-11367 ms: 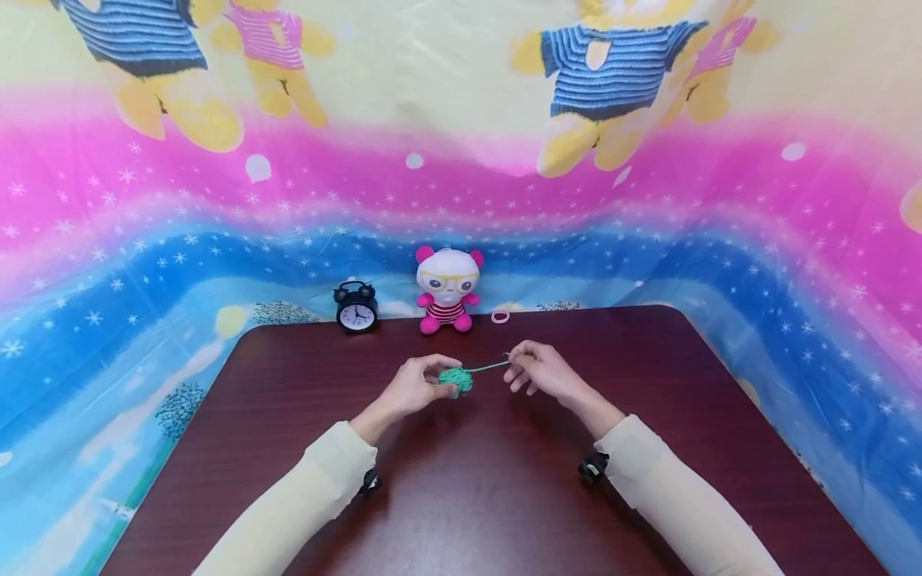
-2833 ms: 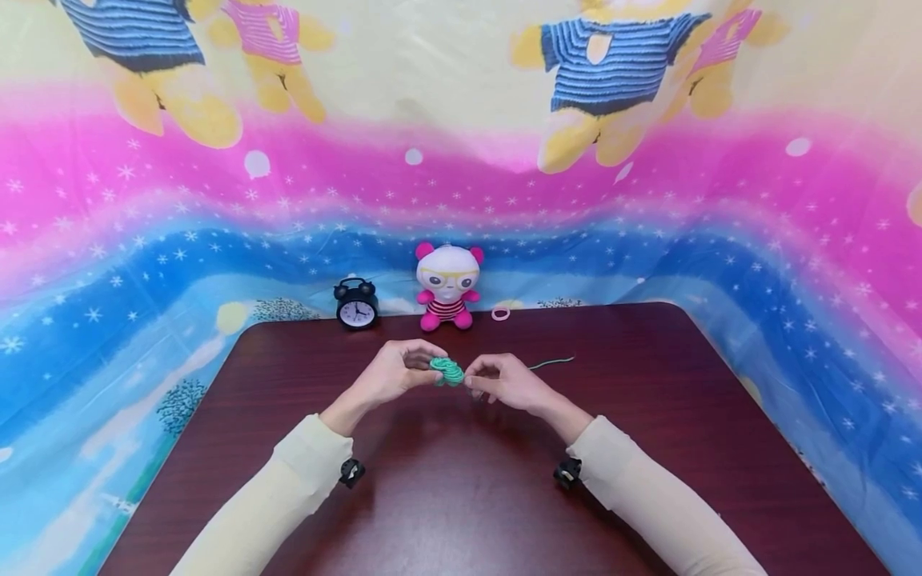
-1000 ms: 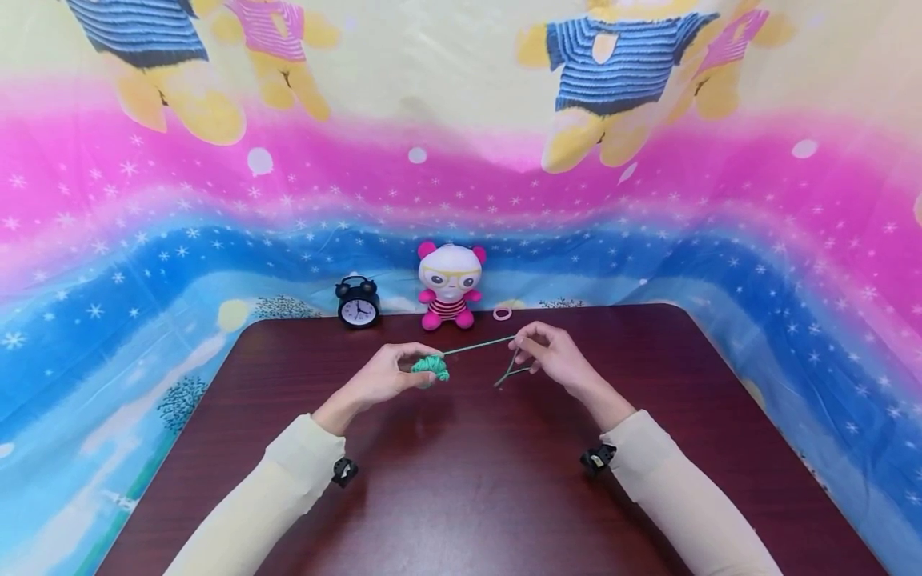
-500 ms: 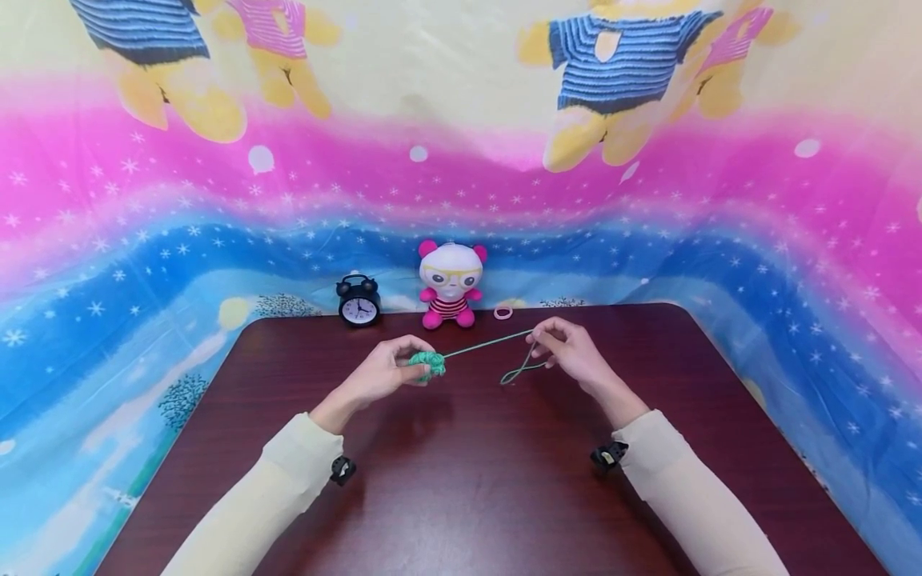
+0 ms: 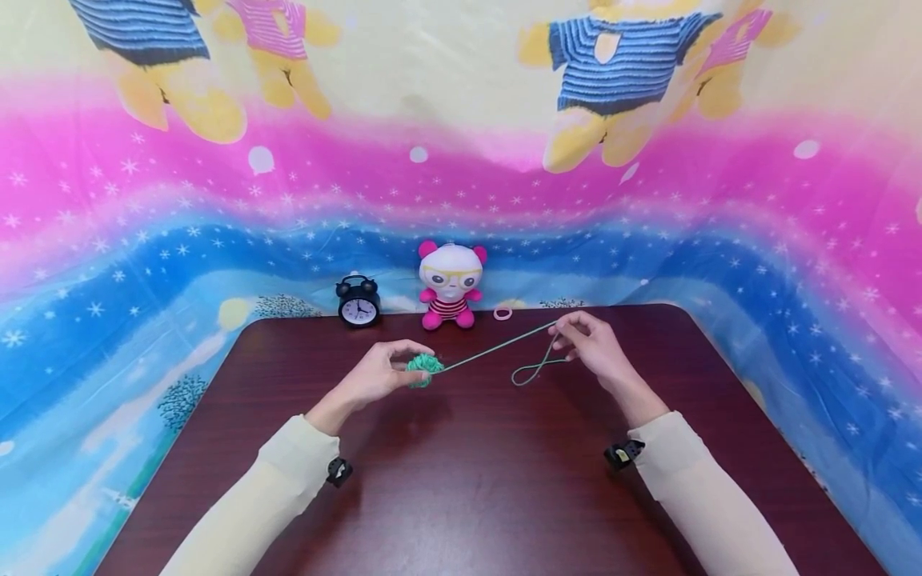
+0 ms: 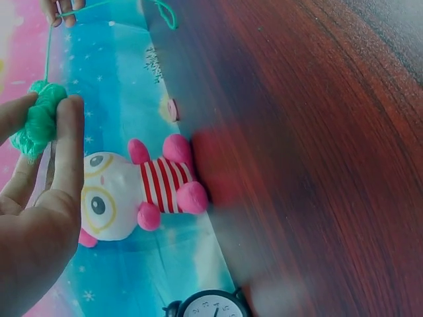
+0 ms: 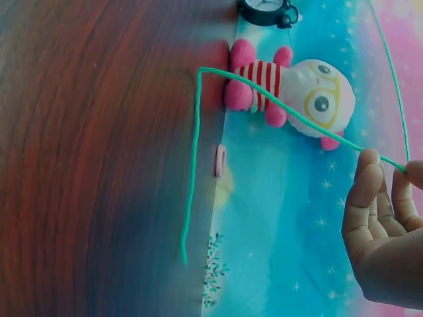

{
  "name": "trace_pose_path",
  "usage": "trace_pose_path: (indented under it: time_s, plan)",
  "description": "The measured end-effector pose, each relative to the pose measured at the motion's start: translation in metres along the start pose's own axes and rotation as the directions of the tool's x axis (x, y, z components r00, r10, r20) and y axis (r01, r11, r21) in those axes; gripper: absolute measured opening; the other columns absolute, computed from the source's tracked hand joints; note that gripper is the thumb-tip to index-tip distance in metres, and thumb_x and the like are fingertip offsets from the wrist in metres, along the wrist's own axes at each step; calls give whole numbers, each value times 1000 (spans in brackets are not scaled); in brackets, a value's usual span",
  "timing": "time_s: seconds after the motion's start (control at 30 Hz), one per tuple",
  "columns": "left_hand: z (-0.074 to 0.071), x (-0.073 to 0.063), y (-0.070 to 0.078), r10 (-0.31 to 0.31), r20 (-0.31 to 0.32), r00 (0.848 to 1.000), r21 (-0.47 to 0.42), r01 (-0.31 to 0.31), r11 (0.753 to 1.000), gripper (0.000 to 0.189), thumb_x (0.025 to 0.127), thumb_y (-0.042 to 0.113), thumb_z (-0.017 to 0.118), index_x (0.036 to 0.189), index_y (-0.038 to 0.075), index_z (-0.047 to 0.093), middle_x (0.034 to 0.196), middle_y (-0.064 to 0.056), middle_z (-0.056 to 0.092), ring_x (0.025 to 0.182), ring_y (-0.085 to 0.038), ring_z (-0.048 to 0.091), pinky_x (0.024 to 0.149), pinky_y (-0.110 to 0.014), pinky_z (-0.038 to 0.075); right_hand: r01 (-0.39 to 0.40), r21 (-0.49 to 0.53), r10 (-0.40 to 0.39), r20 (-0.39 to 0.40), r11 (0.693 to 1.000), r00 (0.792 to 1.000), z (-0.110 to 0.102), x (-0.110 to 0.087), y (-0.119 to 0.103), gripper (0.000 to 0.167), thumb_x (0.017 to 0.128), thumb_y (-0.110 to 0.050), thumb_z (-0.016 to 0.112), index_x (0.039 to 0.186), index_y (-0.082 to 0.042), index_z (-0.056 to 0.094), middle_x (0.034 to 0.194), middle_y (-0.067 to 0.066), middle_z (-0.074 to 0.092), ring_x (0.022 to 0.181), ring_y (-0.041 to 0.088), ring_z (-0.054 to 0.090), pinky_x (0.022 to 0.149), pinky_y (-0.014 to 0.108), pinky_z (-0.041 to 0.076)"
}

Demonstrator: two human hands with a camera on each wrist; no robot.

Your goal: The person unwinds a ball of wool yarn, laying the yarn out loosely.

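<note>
My left hand pinches a small green ball of yarn between thumb and fingers above the table. In the left wrist view the wound ball sits between the fingertips. A taut strand runs from the ball up to my right hand, which pinches it between thumb and fingertips. Below those fingertips the yarn's loose tail hangs in a loop. The right wrist view shows this tail bending sharply, with its free end pointing down the picture.
Along the back edge of the dark wooden table stand a black alarm clock and a pink-and-white panda plush. A small pink ring lies beside the plush. A patterned cloth hangs behind the table.
My right hand has drawn away to the right and slightly up, so the strand between the hands is longer. The left hand keeps holding the ball, which has turned a little.
</note>
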State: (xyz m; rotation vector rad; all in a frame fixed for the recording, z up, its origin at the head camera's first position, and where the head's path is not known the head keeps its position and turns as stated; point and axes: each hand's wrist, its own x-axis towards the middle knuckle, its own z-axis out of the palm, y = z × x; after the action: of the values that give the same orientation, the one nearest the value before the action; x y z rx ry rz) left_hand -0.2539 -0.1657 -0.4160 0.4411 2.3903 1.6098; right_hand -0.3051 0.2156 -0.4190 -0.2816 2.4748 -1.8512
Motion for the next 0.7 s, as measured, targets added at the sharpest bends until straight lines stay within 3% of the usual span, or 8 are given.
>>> trace_pose_path:
  time_s: [0.13,0.3,0.47,0.7]
  plan:
    - [-2,-1,-1,-7,22,1000,-15,7,1000,45,87,10,76,130,10,63,118,-13,68,107,-24,71,86,-33,60,-1,7,1,-22,1000,1000,-8,0,0,39,103,-35,55,119,0,57,94,-17,70,81,6,68,71,35,59]
    - [-5,-4,-2,-10,38,999,33,9,999,45,89,12,74,132,15,63,116,-9,72,104,-20,70,87,-31,58,-1,14,2,-61,1000,998,-17,-1,-1,40,103,-35,54,120,1,56,101,-9,71,81,5,67,69,32,58]
    - [-8,-6,-4,-19,56,998,33,17,999,43,93,13,69,135,15,61,116,-10,72,100,-19,70,91,-41,58,-13,15,15,-86,1000,996,-24,-3,-2,41,103,-37,54,121,-1,55,105,-5,70,82,5,67,69,30,57]
    - [-7,-6,-5,-75,-34,997,-66,73,995,37,95,13,67,132,7,61,115,-17,68,92,-19,73,91,-51,57,-16,6,17,-100,1000,995,-32,-4,3,43,103,-39,52,123,0,54,109,-3,70,83,6,67,71,33,58]
